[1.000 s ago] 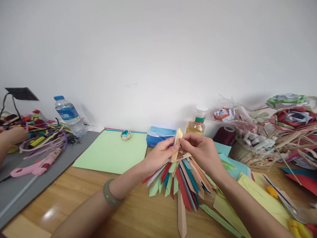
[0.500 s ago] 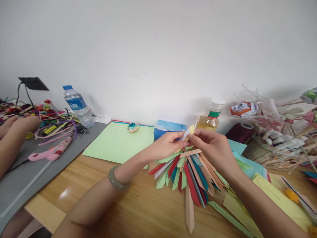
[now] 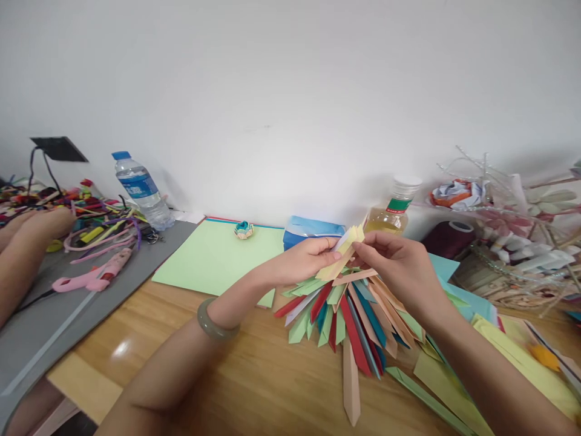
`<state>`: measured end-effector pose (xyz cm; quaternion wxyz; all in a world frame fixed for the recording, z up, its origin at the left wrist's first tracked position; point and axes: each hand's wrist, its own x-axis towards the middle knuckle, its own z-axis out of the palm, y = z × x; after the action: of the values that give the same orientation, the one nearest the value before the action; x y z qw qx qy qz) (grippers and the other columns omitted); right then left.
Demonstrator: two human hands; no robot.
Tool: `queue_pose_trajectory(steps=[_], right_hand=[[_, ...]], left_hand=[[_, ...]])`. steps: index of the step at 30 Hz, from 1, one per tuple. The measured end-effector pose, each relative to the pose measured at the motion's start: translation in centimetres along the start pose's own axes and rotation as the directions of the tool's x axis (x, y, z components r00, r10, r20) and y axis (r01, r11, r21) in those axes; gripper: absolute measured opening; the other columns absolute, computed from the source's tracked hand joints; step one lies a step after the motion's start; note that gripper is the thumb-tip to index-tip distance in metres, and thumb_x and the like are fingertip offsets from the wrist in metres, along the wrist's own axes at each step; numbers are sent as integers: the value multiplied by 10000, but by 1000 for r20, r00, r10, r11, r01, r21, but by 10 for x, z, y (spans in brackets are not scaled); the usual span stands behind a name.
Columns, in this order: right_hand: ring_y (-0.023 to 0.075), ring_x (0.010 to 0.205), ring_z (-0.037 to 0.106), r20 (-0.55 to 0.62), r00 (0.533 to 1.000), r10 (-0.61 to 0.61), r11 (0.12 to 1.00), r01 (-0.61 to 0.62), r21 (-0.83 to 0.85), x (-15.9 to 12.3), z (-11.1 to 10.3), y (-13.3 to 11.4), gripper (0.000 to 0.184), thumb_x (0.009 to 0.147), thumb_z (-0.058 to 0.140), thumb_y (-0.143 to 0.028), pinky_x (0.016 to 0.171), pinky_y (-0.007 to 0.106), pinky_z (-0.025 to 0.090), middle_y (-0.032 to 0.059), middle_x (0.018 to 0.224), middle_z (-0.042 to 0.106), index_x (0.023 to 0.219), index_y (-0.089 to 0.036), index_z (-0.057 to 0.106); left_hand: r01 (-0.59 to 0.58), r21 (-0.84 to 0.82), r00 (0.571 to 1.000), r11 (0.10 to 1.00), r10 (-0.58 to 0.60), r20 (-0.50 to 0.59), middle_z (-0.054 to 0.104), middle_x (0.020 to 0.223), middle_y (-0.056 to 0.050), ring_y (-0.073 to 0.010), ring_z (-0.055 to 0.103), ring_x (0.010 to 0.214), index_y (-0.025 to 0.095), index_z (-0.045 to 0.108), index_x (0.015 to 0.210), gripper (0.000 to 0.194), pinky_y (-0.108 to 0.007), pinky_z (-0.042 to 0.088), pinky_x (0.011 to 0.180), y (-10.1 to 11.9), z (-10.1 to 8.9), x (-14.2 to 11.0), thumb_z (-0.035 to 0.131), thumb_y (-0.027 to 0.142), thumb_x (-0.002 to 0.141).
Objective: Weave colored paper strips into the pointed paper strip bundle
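Observation:
My left hand and my right hand meet above the wooden table. Both pinch a folded pale yellow paper strip between thumbs and fingers. The strip slants up to the right. Just below the hands lies a fan of folded paper strips in red, blue, green and peach, with one long peach strip pointing toward me. A grey-green bangle circles my left wrist.
A light green sheet lies at the back, with a small paper flower, a blue tissue pack and an oil bottle. On the grey mat at left: another person's hand, a pink glue gun, a water bottle.
The yellow strip has tilted from nearly upright to slanting right, and my hands have shifted a little to the right. The view has turned left. The other person's hand moved inward.

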<state>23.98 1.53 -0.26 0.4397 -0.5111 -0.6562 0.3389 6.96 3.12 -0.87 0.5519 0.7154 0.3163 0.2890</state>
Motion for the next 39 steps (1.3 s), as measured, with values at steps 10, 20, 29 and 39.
queue_pose_trajectory(steps=[10, 20, 29, 39], right_hand=[[171, 591, 578, 274, 958, 86, 970, -17, -244, 10, -24, 14, 300, 760, 529, -445, 541, 276, 442, 23, 617, 636, 647, -190, 638], [144, 557, 537, 253, 966, 53, 979, -1, -202, 6, -10, 10, 315, 783, 488, -411, 519, 251, 417, 2, 571, 581, 593, -181, 589], [133, 525, 514, 147, 986, 74, 967, -34, -253, 9, -22, 8, 269, 743, 511, -346, 498, 238, 359, -16, 519, 550, 529, -183, 525], [125, 520, 491, 88, 994, 61, 964, -35, -265, 13, -35, 6, 273, 750, 521, -378, 496, 243, 327, -15, 537, 566, 564, -184, 565]], left_hand=[[96, 148, 994, 984, -86, -74, 591, 1036, -74, -167, 566, 859, 163, 552, 1050, 282, -310, 419, 800, -5, -10, 1, 397, 306, 862], [100, 47, 995, 994, -99, -31, 615, 883, -39, -173, 549, 829, 138, 609, 889, 173, -290, 422, 772, -17, 10, 7, 501, 207, 774], [106, 211, 986, 972, -75, -148, 632, 1047, -54, -200, 562, 921, 176, 620, 1037, 301, -301, 424, 798, -14, -4, 3, 477, 218, 775], [145, 757, 980, 637, 13, -198, 644, 955, -74, -206, 567, 844, 166, 639, 932, 289, -287, 414, 741, -22, -13, 3, 373, 208, 826]])
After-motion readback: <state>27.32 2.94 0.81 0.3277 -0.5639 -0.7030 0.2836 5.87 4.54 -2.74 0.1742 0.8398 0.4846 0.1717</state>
